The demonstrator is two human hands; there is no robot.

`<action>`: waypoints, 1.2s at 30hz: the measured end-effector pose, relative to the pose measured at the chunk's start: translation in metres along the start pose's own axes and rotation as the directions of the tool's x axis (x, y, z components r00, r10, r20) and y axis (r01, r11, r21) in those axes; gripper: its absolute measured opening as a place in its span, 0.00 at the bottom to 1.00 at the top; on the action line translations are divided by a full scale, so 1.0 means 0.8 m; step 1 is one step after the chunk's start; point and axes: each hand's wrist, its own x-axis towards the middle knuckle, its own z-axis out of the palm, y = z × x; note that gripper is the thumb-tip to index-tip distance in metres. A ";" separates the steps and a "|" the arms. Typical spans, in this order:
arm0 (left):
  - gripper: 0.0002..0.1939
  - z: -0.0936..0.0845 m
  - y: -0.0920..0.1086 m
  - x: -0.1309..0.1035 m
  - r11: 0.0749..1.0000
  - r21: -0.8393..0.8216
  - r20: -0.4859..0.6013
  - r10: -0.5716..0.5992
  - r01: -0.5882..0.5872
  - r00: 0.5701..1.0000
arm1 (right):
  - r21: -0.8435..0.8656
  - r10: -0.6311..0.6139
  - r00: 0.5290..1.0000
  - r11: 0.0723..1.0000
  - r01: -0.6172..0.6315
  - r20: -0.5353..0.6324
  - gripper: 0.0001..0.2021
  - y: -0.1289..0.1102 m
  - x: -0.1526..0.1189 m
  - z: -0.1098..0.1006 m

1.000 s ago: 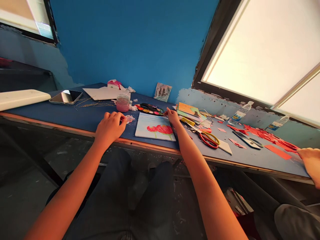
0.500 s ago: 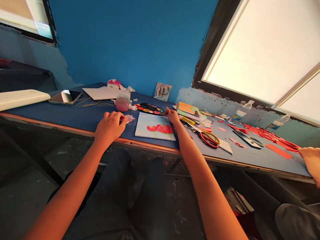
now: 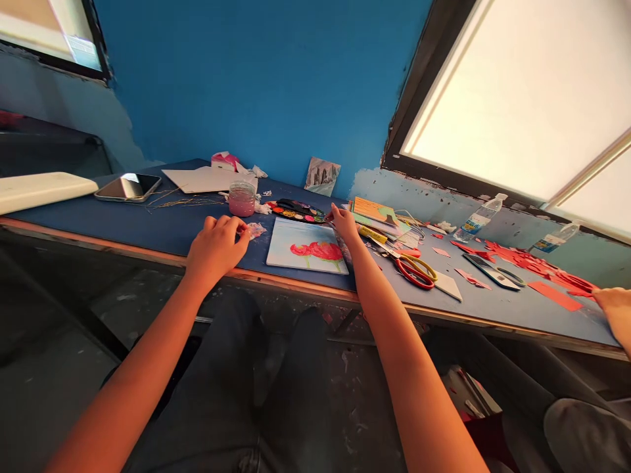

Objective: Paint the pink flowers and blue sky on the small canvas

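My left hand (image 3: 218, 244) is closed in a pinch at the table edge, its fingertips against a crumpled, paint-stained tissue (image 3: 256, 230). To its right lies a small canvas (image 3: 290, 246) painted with red flowers on pale blue. My right hand (image 3: 342, 222) is closed over the canvas's upper right corner, beside the paint palette (image 3: 297, 211); the fingers pinch something too small to make out. Behind my left hand stands a jar of pinkish water (image 3: 242, 199).
Scissors (image 3: 415, 270), a yellow tube (image 3: 372, 234) and stacked paintings (image 3: 374, 210) lie to the right. Further right are red paper scraps (image 3: 527, 259), bottles (image 3: 480, 218) and another person's hand (image 3: 614, 309). A phone (image 3: 129, 187) and a white case (image 3: 46, 190) lie left.
My right hand has shifted very slightly beside the palette. My left hand stays by the tissue. The view has tilted a little.
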 end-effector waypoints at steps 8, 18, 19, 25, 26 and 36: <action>0.26 -0.005 0.004 -0.005 0.950 0.007 -0.032 0.312 -0.312 0.950 | 0.522 -0.210 0.968 0.816 0.249 -0.134 0.33 -0.098 -0.100 -0.035; 0.26 -0.013 0.002 -0.006 0.897 -0.086 0.057 0.438 -0.433 0.897 | 0.579 -0.120 0.992 0.806 0.121 -0.041 0.29 -0.092 -0.202 -0.016; 0.25 -0.014 0.002 -0.006 0.898 -0.094 0.063 0.437 -0.430 0.897 | 0.548 -0.124 0.992 0.828 0.115 -0.020 0.30 -0.092 -0.202 -0.015; 0.24 -0.014 0.001 -0.005 0.899 -0.138 0.087 0.430 -0.417 0.899 | 0.272 -0.112 0.990 0.953 0.131 -0.084 0.33 -0.094 -0.205 -0.015; 0.25 -0.014 0.000 -0.004 0.899 -0.147 0.098 0.428 -0.412 0.898 | 0.247 -0.106 0.991 0.961 0.124 -0.083 0.33 -0.094 -0.206 -0.014; 0.28 -0.011 -0.003 0.000 0.901 -0.208 0.125 0.410 -0.380 0.903 | 0.017 -0.208 0.978 0.978 0.208 -0.008 0.32 -0.093 -0.202 -0.011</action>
